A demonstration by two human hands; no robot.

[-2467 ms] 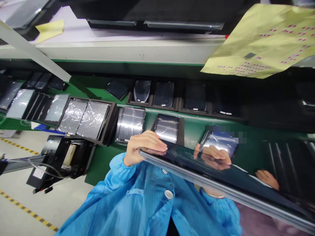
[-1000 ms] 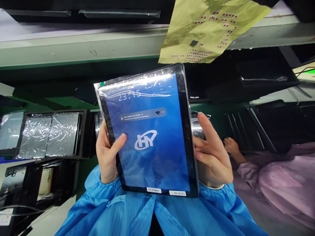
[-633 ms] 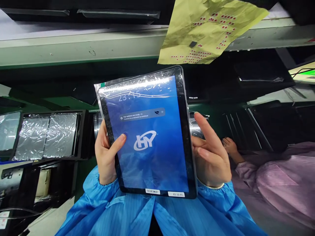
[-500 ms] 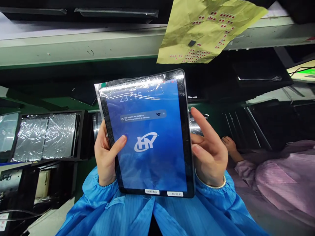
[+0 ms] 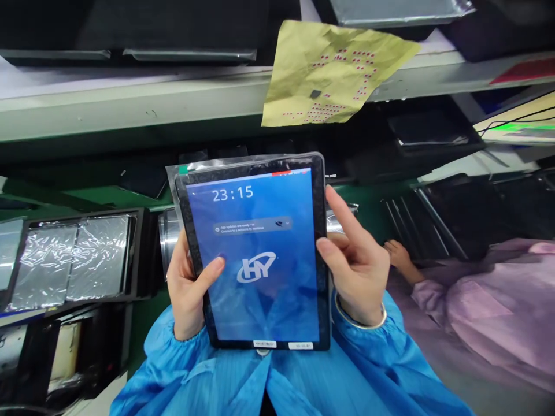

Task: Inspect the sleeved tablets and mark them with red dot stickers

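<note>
A black-framed tablet (image 5: 260, 306) is held upright before my chest, its blue screen lit with the time 23:15, a notification and a white HY logo. Clear film covers it and sticks out at the upper left, by a small green tab. My left hand (image 5: 191, 283) grips the left edge, thumb on the glass and fingers hidden behind. On the right edge, my right hand (image 5: 358, 266) has its thumb on the front bezel and its index finger stretched along the side near the top. Two white labels sit on the bottom bezel.
Trays of film-wrapped panels (image 5: 69, 260) stand at the left. A yellow sheet with red dots (image 5: 321, 75) hangs from the shelf edge (image 5: 130, 104) ahead. At the right are dark panels (image 5: 442, 225) and a person's hand (image 5: 401, 257) with a pink sleeve.
My right thumb has come onto the tablet's front bezel, and the index finger now lies against its side. The tablet's tilt has changed, so glare has left the top of the screen.
</note>
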